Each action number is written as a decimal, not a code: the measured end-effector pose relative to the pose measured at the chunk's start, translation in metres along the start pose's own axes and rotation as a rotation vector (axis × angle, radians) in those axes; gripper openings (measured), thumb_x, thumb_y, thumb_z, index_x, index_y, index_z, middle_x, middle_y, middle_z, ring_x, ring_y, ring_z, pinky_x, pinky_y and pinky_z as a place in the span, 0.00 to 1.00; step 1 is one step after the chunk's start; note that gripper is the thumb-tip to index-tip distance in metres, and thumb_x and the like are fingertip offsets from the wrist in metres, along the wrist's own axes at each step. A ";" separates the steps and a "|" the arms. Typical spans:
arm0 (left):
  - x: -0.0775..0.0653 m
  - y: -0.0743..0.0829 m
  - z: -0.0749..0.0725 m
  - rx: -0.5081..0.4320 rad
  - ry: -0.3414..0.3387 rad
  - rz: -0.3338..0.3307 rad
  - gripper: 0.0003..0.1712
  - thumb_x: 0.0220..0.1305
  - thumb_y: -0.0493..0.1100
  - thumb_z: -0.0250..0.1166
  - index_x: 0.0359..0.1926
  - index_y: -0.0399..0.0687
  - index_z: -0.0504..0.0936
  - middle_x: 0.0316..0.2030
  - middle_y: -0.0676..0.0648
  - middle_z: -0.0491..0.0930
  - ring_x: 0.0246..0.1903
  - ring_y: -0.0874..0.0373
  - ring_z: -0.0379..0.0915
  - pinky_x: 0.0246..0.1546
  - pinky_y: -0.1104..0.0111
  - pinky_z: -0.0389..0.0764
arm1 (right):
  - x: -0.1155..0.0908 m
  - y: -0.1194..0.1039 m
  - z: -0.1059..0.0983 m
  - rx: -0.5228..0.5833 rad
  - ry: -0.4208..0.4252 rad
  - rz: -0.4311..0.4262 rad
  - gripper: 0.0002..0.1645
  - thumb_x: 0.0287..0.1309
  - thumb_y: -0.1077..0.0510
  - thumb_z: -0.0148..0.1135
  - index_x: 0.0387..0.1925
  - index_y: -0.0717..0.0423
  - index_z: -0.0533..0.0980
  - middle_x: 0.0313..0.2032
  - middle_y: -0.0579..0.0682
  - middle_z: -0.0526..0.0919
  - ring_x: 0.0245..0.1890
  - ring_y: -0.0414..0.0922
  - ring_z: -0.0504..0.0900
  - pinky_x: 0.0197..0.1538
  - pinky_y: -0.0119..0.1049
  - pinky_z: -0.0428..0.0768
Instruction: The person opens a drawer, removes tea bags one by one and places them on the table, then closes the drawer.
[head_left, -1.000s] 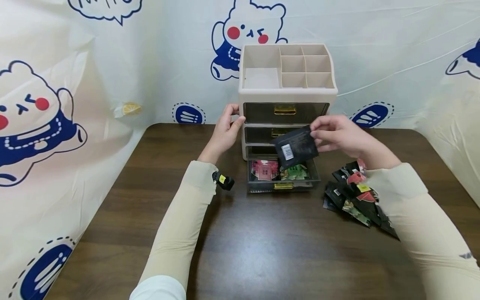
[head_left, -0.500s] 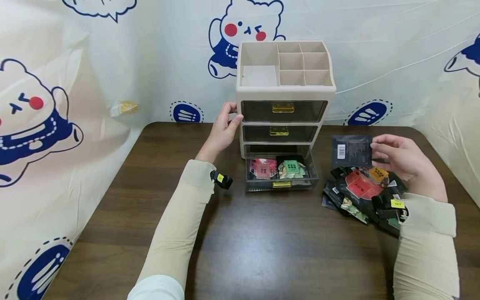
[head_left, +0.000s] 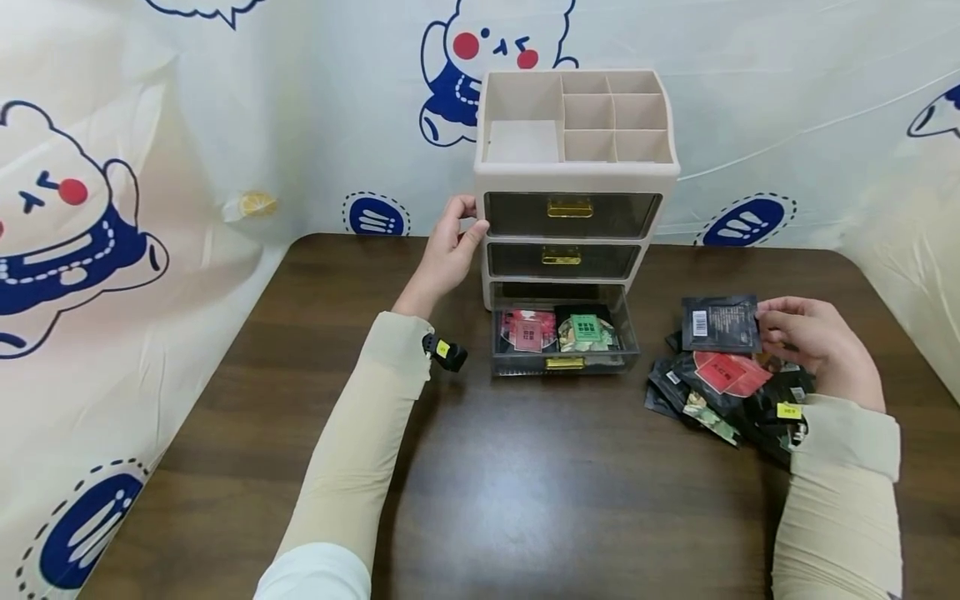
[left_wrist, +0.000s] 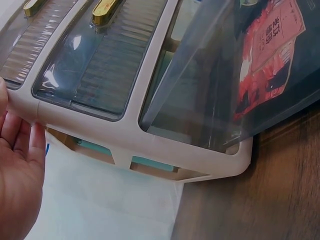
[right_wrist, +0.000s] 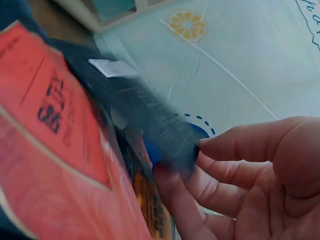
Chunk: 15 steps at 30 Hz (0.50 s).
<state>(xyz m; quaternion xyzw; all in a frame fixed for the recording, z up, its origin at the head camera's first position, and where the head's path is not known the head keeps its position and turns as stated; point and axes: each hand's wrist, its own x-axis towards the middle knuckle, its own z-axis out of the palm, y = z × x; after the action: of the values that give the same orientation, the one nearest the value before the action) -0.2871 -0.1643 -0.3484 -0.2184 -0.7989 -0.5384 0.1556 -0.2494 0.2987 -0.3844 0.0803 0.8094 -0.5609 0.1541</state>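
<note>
My right hand (head_left: pixel 825 342) pinches a black sachet (head_left: pixel 720 327) by its right edge, thumb against fingers. The printed back with a white barcode label faces up, close over a pile of similar sachets (head_left: pixel 723 387). In the right wrist view, the held sachet (right_wrist: pixel 145 110) is blurred beside a red-labelled one (right_wrist: pixel 55 115). My left hand (head_left: pixel 444 262) grips the left side of a cream drawer organizer (head_left: pixel 577 179), thumb at the front edge. Its bottom drawer (head_left: pixel 517 365) is pulled out, holding a pink-labelled sachet (head_left: pixel 528 332) and a green-labelled sachet (head_left: pixel 587 329) side by side.
Two upper drawers (head_left: pixel 570 218) with gold handles are closed. Divided compartments (head_left: pixel 588 112) form the organizer's top. A brown wooden table (head_left: pixel 517 483) lies underneath, and a printed white cloth (head_left: pixel 787 83) hangs behind it.
My right hand has carried the black sachet from above the open drawer rightward, then lowered it over the pile. My left hand has stayed on the organizer's side.
</note>
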 end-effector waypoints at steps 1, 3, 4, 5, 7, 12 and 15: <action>0.001 0.000 0.000 0.000 -0.002 -0.002 0.13 0.69 0.40 0.50 0.51 0.38 0.64 0.49 0.44 0.66 0.52 0.61 0.59 0.51 0.61 0.68 | -0.001 0.001 0.000 -0.026 0.010 -0.005 0.10 0.67 0.56 0.46 0.39 0.50 0.75 0.25 0.37 0.76 0.26 0.37 0.77 0.32 0.31 0.80; 0.002 0.000 0.001 -0.006 -0.002 -0.007 0.14 0.69 0.40 0.50 0.51 0.38 0.64 0.49 0.44 0.66 0.52 0.61 0.59 0.51 0.61 0.68 | -0.002 0.002 0.000 -0.092 0.032 -0.022 0.15 0.67 0.56 0.44 0.49 0.60 0.70 0.25 0.36 0.77 0.28 0.37 0.78 0.33 0.30 0.80; 0.001 0.001 0.000 -0.011 -0.002 -0.011 0.14 0.69 0.39 0.50 0.51 0.38 0.64 0.49 0.44 0.66 0.52 0.60 0.59 0.51 0.60 0.68 | -0.003 0.002 0.000 -0.120 0.036 -0.032 0.19 0.68 0.55 0.44 0.53 0.65 0.66 0.26 0.35 0.78 0.29 0.37 0.78 0.34 0.29 0.79; 0.001 0.002 0.000 -0.017 -0.002 -0.017 0.14 0.69 0.39 0.50 0.52 0.37 0.64 0.49 0.43 0.66 0.52 0.59 0.59 0.52 0.59 0.68 | -0.004 0.002 0.000 -0.146 0.042 -0.043 0.23 0.68 0.55 0.43 0.56 0.69 0.62 0.26 0.34 0.78 0.30 0.38 0.79 0.34 0.29 0.79; -0.002 0.010 -0.001 -0.020 0.000 -0.024 0.14 0.69 0.37 0.49 0.52 0.35 0.64 0.49 0.41 0.66 0.51 0.57 0.60 0.52 0.58 0.68 | -0.006 0.000 0.000 -0.178 0.056 -0.065 0.27 0.69 0.53 0.43 0.58 0.71 0.59 0.26 0.33 0.78 0.30 0.37 0.79 0.35 0.28 0.79; -0.008 0.030 -0.001 -0.027 0.003 -0.014 0.13 0.69 0.33 0.48 0.51 0.29 0.62 0.48 0.37 0.66 0.50 0.53 0.60 0.51 0.57 0.68 | -0.012 -0.012 0.010 -0.227 0.098 -0.160 0.27 0.68 0.51 0.43 0.57 0.70 0.61 0.29 0.33 0.78 0.30 0.37 0.78 0.34 0.26 0.78; -0.008 0.032 0.001 -0.032 -0.002 0.003 0.13 0.68 0.33 0.48 0.50 0.29 0.62 0.48 0.36 0.66 0.49 0.53 0.61 0.51 0.58 0.69 | -0.020 -0.023 0.020 -0.265 0.118 -0.239 0.26 0.68 0.50 0.44 0.55 0.67 0.64 0.31 0.35 0.79 0.33 0.37 0.79 0.35 0.24 0.77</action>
<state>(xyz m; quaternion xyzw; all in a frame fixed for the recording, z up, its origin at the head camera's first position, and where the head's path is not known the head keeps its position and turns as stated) -0.2639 -0.1546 -0.3267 -0.2226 -0.7899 -0.5508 0.1520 -0.2348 0.2723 -0.3635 -0.0048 0.8876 -0.4582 0.0478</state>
